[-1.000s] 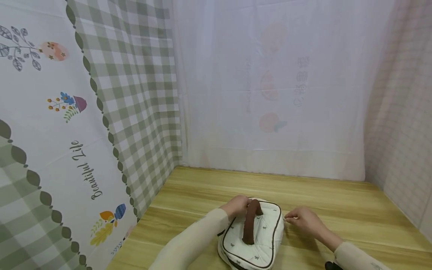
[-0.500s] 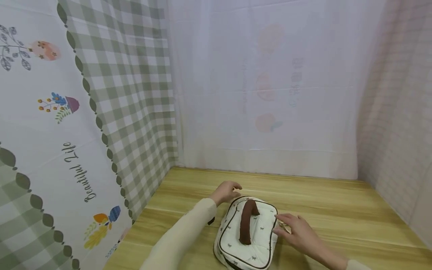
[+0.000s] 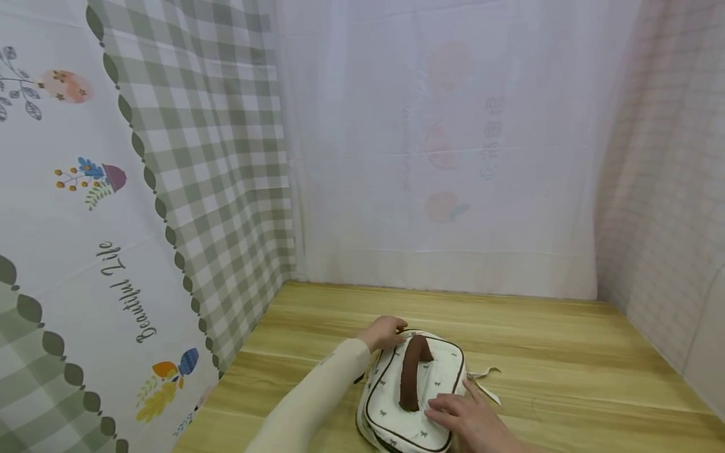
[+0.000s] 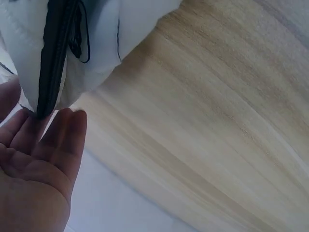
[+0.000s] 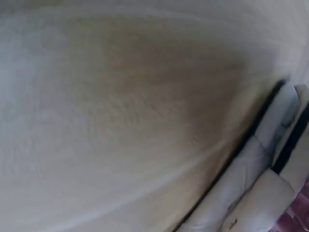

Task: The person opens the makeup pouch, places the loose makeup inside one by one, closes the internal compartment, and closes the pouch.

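Note:
A white quilted zip bag [image 3: 443,372] with small bow prints, dark piping and a brown top handle [image 3: 410,380] sits at the front of the table. My left hand [image 3: 382,333] is at its far left corner. In the left wrist view, the fingers of that left hand [image 4: 36,179] reach up, fairly straight, to the bag's corner beside a dark zipper [image 4: 54,58]. With fingers spread, my right hand [image 3: 472,420] lies over the lid's near right edge. The right wrist view shows the bag's side [image 5: 256,169], but not the hand.
A thin white ribbon [image 3: 486,384] trails from the bag's right side onto the wood-grain table [image 3: 544,352]. A green checked cloth [image 3: 226,163] hangs at the left, a pale sheet [image 3: 362,157] at the back, and another cloth [image 3: 668,189] at the right.
My right hand has let go at the bag's right side and come over the lid, baring the ribbon. My left hand has moved from beside the handle to the far left corner.

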The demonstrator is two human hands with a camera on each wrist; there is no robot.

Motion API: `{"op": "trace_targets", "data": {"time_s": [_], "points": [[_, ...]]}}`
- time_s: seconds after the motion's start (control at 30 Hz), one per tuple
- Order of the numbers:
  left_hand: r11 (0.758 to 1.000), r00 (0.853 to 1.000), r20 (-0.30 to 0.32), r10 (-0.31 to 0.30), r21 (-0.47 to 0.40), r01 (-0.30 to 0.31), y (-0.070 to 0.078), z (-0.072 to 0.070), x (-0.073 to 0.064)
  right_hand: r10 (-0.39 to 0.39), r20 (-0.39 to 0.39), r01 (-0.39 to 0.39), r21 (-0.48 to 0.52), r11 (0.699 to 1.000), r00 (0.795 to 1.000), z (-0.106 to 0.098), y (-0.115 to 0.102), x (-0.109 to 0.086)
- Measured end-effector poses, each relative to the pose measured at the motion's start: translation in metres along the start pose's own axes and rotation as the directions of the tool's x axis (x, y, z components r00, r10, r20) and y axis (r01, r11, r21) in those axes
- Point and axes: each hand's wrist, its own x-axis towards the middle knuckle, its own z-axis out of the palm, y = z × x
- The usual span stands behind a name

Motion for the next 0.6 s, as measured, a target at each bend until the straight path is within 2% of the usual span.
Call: {"op": "trace_targets", "data": {"time_s": [0.1, 0.27, 0.43, 0.6], "points": [[1.000, 1.000, -0.007, 0.018, 0.025, -0.018, 0.001, 0.001, 0.000, -0.063, -0.025, 0.063, -0.013, 0.998, 0.998, 0.006, 0.000, -0.001], [0.999, 0.999, -0.034, 0.008, 0.045, -0.007, -0.001, 0.000, -0.001, -0.094, -0.045, 0.094, 0.015, 0.995, 0.995, 0.004, 0.001, -0.002], [1.000, 0.996, -0.090, -0.027, -0.014, 0.025, -0.005, -0.003, -0.004, -0.135, -0.103, 0.142, 0.056, 0.988, 0.985, -0.002, 0.010, -0.005], [0.994, 0.986, -0.156, -0.050, -0.102, 0.034, -0.011, -0.005, -0.010, -0.157, -0.155, 0.163, 0.026, 0.986, 0.975, -0.007, 0.026, -0.012]]}}
